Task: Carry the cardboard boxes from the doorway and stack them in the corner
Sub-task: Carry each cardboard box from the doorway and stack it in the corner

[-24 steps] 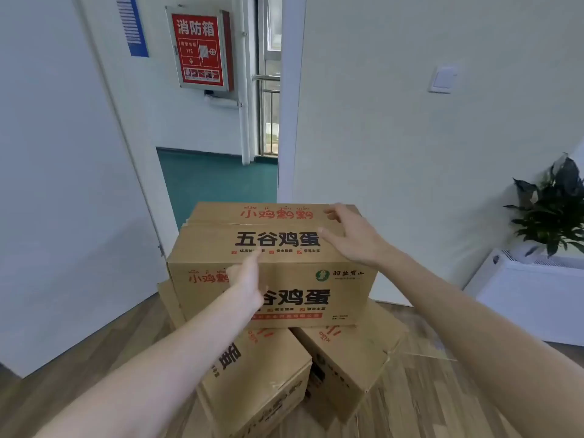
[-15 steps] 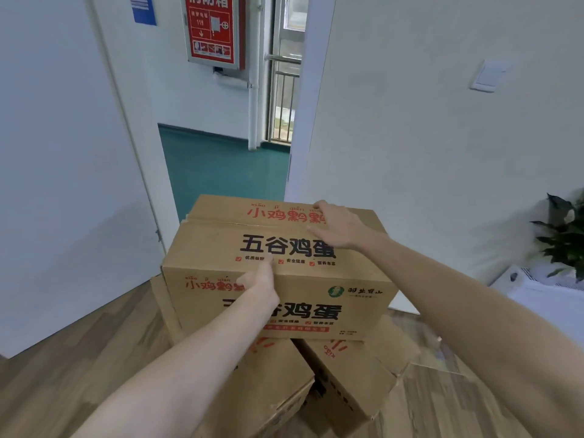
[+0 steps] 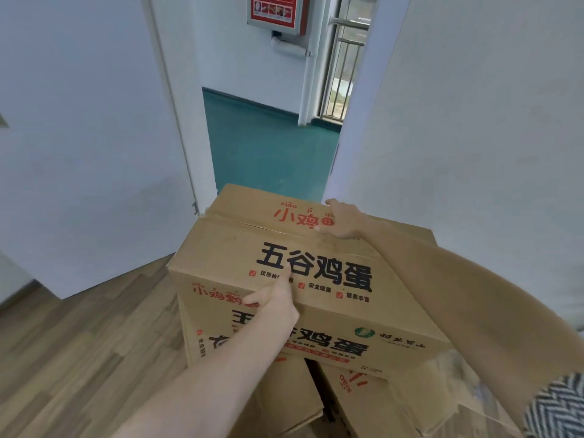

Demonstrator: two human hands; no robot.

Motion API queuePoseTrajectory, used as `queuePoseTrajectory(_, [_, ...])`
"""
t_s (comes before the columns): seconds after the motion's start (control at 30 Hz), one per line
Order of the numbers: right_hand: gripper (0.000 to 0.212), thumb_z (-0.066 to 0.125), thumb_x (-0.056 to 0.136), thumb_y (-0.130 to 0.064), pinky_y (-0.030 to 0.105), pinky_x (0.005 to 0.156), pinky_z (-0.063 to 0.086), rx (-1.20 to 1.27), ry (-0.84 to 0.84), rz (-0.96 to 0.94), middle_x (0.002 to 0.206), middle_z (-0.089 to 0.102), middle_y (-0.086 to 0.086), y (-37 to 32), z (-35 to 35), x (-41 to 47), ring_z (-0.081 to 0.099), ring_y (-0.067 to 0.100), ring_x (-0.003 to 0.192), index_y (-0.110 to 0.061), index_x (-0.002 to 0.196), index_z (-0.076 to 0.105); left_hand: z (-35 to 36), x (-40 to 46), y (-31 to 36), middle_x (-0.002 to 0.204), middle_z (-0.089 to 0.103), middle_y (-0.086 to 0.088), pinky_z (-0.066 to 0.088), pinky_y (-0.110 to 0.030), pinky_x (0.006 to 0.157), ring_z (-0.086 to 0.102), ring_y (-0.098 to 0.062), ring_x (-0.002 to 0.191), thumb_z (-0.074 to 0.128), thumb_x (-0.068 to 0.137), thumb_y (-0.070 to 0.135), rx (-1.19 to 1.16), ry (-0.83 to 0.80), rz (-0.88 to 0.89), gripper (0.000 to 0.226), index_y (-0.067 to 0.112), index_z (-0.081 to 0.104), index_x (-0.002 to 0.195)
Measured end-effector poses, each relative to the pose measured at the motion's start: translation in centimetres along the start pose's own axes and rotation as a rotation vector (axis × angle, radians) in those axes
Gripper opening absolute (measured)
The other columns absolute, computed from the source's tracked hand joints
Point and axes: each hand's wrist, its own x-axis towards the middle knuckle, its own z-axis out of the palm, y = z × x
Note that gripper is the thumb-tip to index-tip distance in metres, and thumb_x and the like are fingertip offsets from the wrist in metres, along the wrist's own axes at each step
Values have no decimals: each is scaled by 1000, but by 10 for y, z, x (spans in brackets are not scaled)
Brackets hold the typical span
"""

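Observation:
A brown cardboard box [image 3: 331, 267] with black and red print sits on top of two other cardboard boxes, a left one [image 3: 284, 403] and a right one [image 3: 382, 409], on the floor by the doorway. My left hand [image 3: 275, 300] rests on the top box's near edge, with a finger stretched over the top face and the thumb out to the left. My right hand [image 3: 343, 219] lies flat on the top face, toward its far side. The top box largely hides the lower boxes.
Behind the boxes, the doorway opens onto a teal corridor floor [image 3: 268, 147] with a red wall cabinet [image 3: 275, 11] and a metal railing [image 3: 341, 74]. The open white door [image 3: 94, 137] stands at left and a white wall [image 3: 474, 137] at right. Wooden flooring [image 3: 79, 358] lies at left.
The view has come closer to the boxes and tilted down. Both hands stay on the top box, and the right hand now sits nearer its far edge.

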Motion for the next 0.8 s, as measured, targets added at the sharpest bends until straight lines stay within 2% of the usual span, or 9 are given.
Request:
queuePoseTrajectory(0.1, [90, 67, 88, -58, 47, 101, 51, 5, -12, -10, 143, 56, 14, 8, -2, 35, 59, 33, 121, -9, 154, 29, 9, 5, -8, 137, 47, -22, 42, -68, 104, 50, -45, 122, 94, 61, 37, -28, 60, 35, 105, 27, 22, 136])
queuePoseTrajectory(0.17, [96, 67, 87, -60, 49, 106, 47, -24, -12, -22, 151, 48, 15, 14, -2, 57, 52, 36, 132, -8, 156, 26, 16, 9, -15, 136, 49, -21, 40, -72, 103, 50, -46, 123, 97, 56, 38, -58, 102, 44, 117, 35, 18, 142])
queuePoseTrajectory(0.23, [102, 68, 84, -64, 54, 110, 42, -30, -47, -16, 155, 43, 16, 21, -1, 75, 46, 37, 138, -9, 157, 25, 23, 5, -19, 139, 50, -18, 37, -74, 104, 49, -45, 127, 97, 59, 29, -116, 121, 59, 128, 41, 9, 151])
queuePoseTrajectory(0.3, [106, 67, 79, -72, 55, 110, 42, -43, -90, -13, 154, 44, 16, 28, 3, 95, 46, 36, 138, -10, 155, 28, 29, 1, -23, 142, 51, -14, 35, -72, 107, 47, -40, 132, 94, 65, 14, -167, 119, 83, 135, 43, -1, 156])
queuePoseTrajectory(0.37, [104, 67, 76, -75, 50, 104, 48, -59, -145, -12, 145, 53, 14, 31, 6, 105, 54, 33, 129, -9, 148, 36, 34, -2, -27, 145, 50, -11, 34, -69, 107, 45, -37, 134, 92, 66, 6, -183, 139, 105, 136, 43, -2, 158])
queuePoseTrajectory(0.47, [97, 71, 75, -73, 42, 96, 51, -36, -216, -31, 134, 59, 12, 32, 8, 112, 59, 30, 119, -6, 140, 43, 39, -4, -29, 148, 48, -11, 34, -69, 105, 43, -38, 137, 92, 65, 5, -188, 181, 109, 134, 41, 2, 158])
queuePoseTrajectory(0.63, [122, 72, 49, -90, 52, 106, 46, -69, -243, -11, 140, 55, 14, 34, 12, 122, 52, 34, 128, -11, 139, 48, 38, -8, -32, 148, 47, -13, 28, -71, 109, 42, -41, 137, 94, 63, 9, -220, 226, 48, 123, 31, 17, 157])
queuePoseTrajectory(0.7, [121, 79, 53, -81, 49, 103, 47, 8, -245, -7, 141, 55, 14, 32, 8, 112, 54, 33, 124, -9, 143, 42, 33, -12, -34, 149, 45, -14, 28, -72, 109, 41, -43, 137, 94, 63, 13, -227, 228, 29, 122, 30, 18, 156])
queuePoseTrajectory(0.8, [110, 87, 67, -58, 41, 86, 48, 180, -260, -22, 138, 56, 15, 29, 5, 98, 56, 26, 103, -4, 146, 33, 21, -15, -39, 148, 46, -15, 31, -71, 108, 43, -43, 135, 94, 63, 17, -231, 221, 23, 122, 30, 17, 156])
